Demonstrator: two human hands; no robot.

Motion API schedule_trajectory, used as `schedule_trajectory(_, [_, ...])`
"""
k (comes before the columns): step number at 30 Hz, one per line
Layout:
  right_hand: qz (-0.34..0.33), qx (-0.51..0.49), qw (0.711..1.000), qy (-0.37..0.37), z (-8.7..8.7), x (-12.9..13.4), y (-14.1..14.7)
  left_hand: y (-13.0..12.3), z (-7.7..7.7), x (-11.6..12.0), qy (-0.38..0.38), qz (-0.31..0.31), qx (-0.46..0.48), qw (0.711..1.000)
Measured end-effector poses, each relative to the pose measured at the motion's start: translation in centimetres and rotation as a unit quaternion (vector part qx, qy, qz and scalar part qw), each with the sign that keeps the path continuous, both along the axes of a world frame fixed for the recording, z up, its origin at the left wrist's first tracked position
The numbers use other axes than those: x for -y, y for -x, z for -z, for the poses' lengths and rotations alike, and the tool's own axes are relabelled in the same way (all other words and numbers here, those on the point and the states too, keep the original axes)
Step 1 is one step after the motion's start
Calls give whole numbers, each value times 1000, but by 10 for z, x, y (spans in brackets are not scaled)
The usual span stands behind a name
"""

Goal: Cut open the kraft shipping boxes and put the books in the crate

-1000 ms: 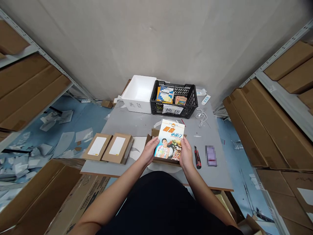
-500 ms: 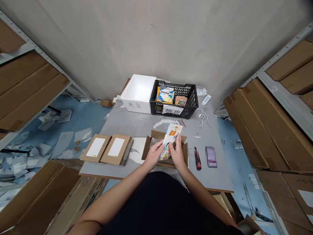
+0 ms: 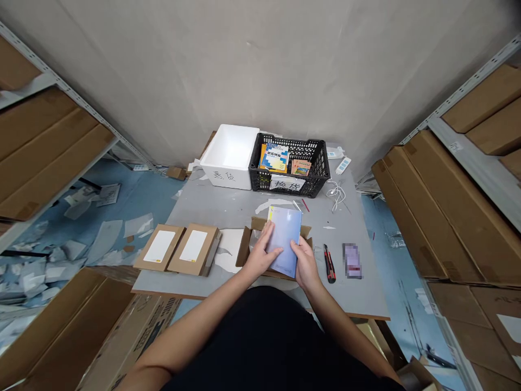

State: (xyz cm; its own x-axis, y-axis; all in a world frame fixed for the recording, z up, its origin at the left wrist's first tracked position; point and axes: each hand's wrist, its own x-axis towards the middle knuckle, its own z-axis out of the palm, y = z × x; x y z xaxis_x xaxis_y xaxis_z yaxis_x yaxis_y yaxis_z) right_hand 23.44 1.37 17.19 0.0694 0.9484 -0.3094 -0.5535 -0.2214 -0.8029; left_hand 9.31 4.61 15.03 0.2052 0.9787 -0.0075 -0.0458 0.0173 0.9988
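A thin book (image 3: pixel 286 239) with a plain blue-violet face up is held over an open cardboard box (image 3: pixel 243 247). My left hand (image 3: pixel 261 253) grips its left edge, thumb across the cover and fingers along the side. At the lower right edge, my right hand (image 3: pixel 305 263) holds the same book, thumb on top and the other fingers partly hidden beneath. Much of the box's inside is covered by the book and hands; a bit of clear wrapping shows at its left.
Two closed cartons (image 3: pixel 193 250) with white labels lie left. A red-black cutter (image 3: pixel 329 264) and a blurred phone (image 3: pixel 352 260) lie right. Behind stand a white foam bin (image 3: pixel 232 146) and a black crate (image 3: pixel 317 168) holding books. A white cable (image 3: pixel 337 195) lies beside the crate.
The book has been turned over from its colourful illustrated cover to the blue-violet side. My right hand has shifted slightly right and down; my left hand has moved up along the book's left edge.
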Motion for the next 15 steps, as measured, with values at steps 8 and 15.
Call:
schedule_trajectory(8, [83,154,983,-55,11,-6,-5,20,-9,-3,247,46,196,948])
schedule_trajectory(15, [0,196,979,-58,28,-8,14,-1,-21,15,163,50,189,967])
